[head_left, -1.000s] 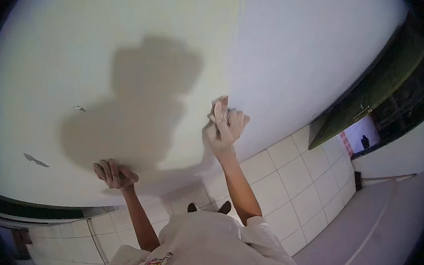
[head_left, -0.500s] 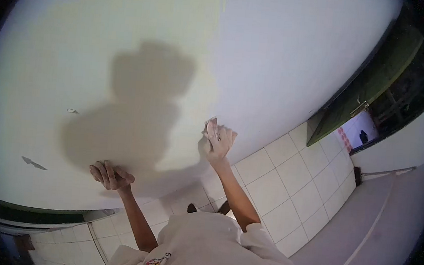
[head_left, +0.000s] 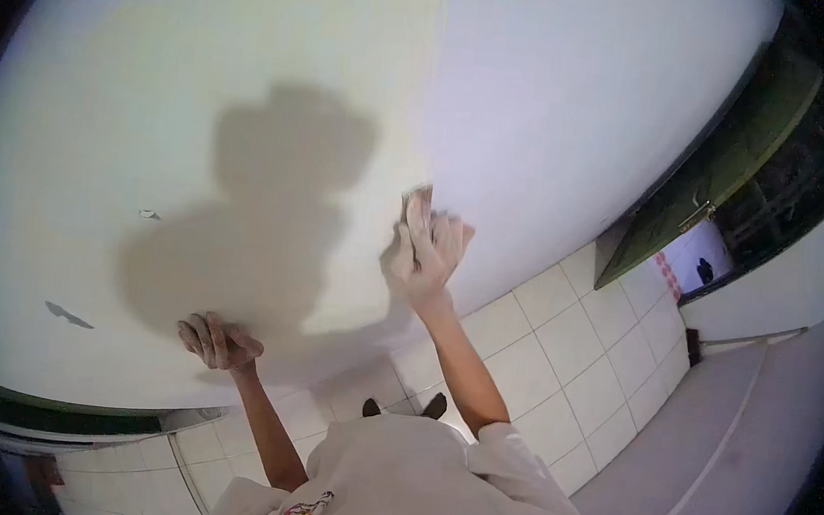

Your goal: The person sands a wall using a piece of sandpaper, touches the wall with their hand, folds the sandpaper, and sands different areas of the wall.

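Note:
My right hand (head_left: 432,249) is up against the wall (head_left: 540,103), its fingers closed round a small flat scraper-like blade (head_left: 418,194). The index finger lies along this thin piece, and its straight end touches the wall near the line between a yellowish area and a whiter one. Lower on the left, my left hand (head_left: 219,341) is closed with curled fingers, close to the wall. Whatever is inside those fingers, if anything, is hidden. Pale dust or paste coats both hands.
A dark green door (head_left: 718,175) with a metal handle stands ajar on the right. White floor tiles (head_left: 539,364) lie below. A small white fixture (head_left: 148,214) and a grey chipped mark (head_left: 69,315) are on the wall at left. My shadow (head_left: 280,218) falls across it.
My right hand has moved up the wall with the blade. The left hand stays almost in place. Both dark-shod feet now show more clearly below.

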### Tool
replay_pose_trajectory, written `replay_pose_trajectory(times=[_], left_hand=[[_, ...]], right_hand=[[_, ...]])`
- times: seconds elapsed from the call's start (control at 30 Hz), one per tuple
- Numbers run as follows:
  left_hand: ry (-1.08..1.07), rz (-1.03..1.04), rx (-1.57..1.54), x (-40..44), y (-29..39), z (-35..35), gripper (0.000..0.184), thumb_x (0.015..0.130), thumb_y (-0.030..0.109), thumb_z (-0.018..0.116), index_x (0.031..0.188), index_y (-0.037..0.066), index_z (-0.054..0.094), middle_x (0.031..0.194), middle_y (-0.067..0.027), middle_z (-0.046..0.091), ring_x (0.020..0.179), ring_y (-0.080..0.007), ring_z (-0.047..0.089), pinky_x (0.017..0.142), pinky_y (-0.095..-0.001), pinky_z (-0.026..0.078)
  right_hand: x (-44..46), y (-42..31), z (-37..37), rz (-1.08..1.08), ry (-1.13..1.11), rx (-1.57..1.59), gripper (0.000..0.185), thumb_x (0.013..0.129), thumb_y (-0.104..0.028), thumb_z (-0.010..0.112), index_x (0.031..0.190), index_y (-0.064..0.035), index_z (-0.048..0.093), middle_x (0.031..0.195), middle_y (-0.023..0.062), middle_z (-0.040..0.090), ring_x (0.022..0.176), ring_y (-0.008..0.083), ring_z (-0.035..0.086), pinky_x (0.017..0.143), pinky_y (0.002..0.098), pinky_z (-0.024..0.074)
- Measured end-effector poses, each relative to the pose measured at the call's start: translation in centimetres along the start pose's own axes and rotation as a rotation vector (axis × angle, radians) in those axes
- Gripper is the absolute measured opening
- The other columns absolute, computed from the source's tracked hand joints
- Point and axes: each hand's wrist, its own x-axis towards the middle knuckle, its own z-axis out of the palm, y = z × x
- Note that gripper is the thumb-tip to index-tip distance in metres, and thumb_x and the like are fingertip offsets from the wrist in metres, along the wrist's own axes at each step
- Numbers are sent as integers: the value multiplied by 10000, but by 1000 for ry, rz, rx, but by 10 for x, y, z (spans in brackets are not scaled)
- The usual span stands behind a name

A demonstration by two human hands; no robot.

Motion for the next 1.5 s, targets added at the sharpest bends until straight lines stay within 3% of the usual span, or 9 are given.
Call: replay_pose_trajectory(times=[0.17,0.3,0.5,0.67,0.87,0.93,1.23,1.33,1.5], left_hand=[[-9,-13,6,1,4,-2,529,867,317,457,1282,28,612,1348,-220,578,1361,-454,415,1092,-615,305],[-24,-25,27,4,4,-1,542,855,317,461,1292,32,610,1357,-219,573,1353,-454,426,1080,-610,315],[-15,-18,8,-1,2,-2,536,837,264,481,1303,32,605,1370,-219,564,1343,-462,435,1087,-602,303],[-4,-18,-35,4,7,-2,526,822,210,495,1302,25,605,1373,-212,565,1343,-465,434,1094,-602,295],[-46,-58,-16,3,6,-4,545,837,327,459,1252,26,644,1360,-198,581,1349,-452,436,1103,-598,290],[-26,-46,-16,1,5,-1,553,836,348,457,1245,32,651,1360,-193,582,1349,-446,439,1105,-597,291],[-13,-57,-57,0,6,-4,537,860,336,414,1229,42,671,1367,-173,582,1350,-414,452,1141,-556,266],[-16,-45,-81,1,2,1,531,864,331,416,1243,57,666,1369,-165,583,1356,-406,448,1149,-545,258],[-23,-53,-109,11,8,-3,512,876,322,417,1257,85,663,1371,-145,586,1372,-383,435,1154,-534,251]], right_hand=[[-99,19,-1,69,-67,-43,448,785,-76,693,1232,-60,670,710,37,528,654,221,417,676,356,286],[-52,15,13,2,74,-34,481,761,-12,697,1238,-65,668,667,16,448,656,203,401,673,339,260],[25,-11,3,43,67,-9,437,796,-10,680,1232,-29,666,653,8,358,650,197,357,677,335,260],[14,-14,-3,108,15,-31,407,822,-45,677,1227,-13,665,660,17,366,650,202,363,677,340,266],[-98,11,-6,128,-91,-14,389,786,-64,692,1175,-66,688,685,41,445,678,232,424,661,363,269],[-109,14,-4,100,-103,-89,416,812,-57,688,1227,-86,675,713,44,500,685,230,442,680,370,300],[34,-30,-4,67,62,-50,425,828,-22,665,1252,-46,659,662,20,382,669,202,374,699,356,286],[36,-32,-5,153,11,-54,430,826,-84,690,1255,-79,663,693,34,468,692,227,417,702,376,314],[-41,-28,-10,190,-53,-57,438,859,-15,650,1294,-63,636,681,35,405,687,202,383,677,356,288]])
